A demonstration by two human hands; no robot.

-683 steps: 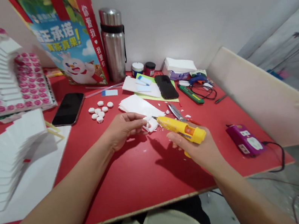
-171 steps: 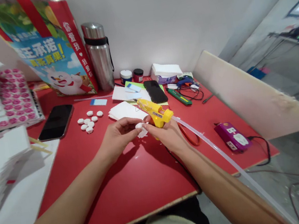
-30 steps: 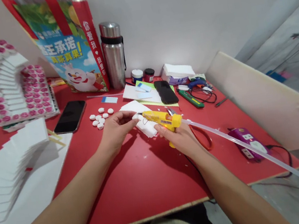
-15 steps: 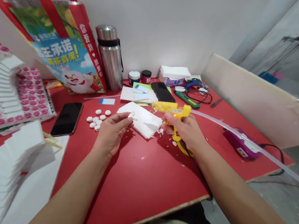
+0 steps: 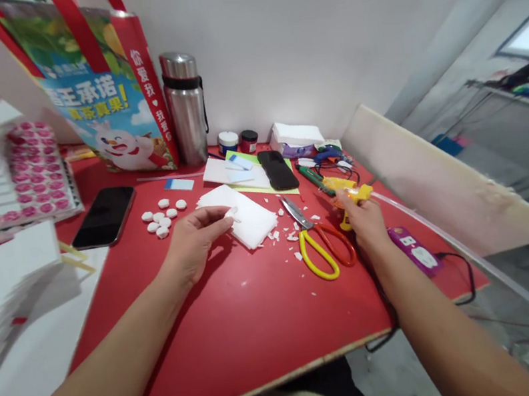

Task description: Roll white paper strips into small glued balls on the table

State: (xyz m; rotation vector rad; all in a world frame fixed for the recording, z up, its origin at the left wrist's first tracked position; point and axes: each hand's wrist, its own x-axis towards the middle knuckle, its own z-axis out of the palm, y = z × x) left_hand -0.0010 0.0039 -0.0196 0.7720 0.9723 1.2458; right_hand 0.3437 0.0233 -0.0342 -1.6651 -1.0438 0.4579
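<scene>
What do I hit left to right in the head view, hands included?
Fanned white cards, leftmost smartphone, white discs, left hand pinching a small white piece, white paper stack, red-and-yellow-handled scissors, right hand gripping yellow glue gun, purple socket box.

Eight white discs (image 5: 165,222), one glue gun (image 5: 340,183), two phones (image 5: 104,217), two jars (image 5: 227,143), one flask (image 5: 186,113)

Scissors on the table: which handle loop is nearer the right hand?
The red loop, on the side facing the right hand that holds the yellow glue gun; the yellow loop lies farther off, toward the left hand.
</scene>
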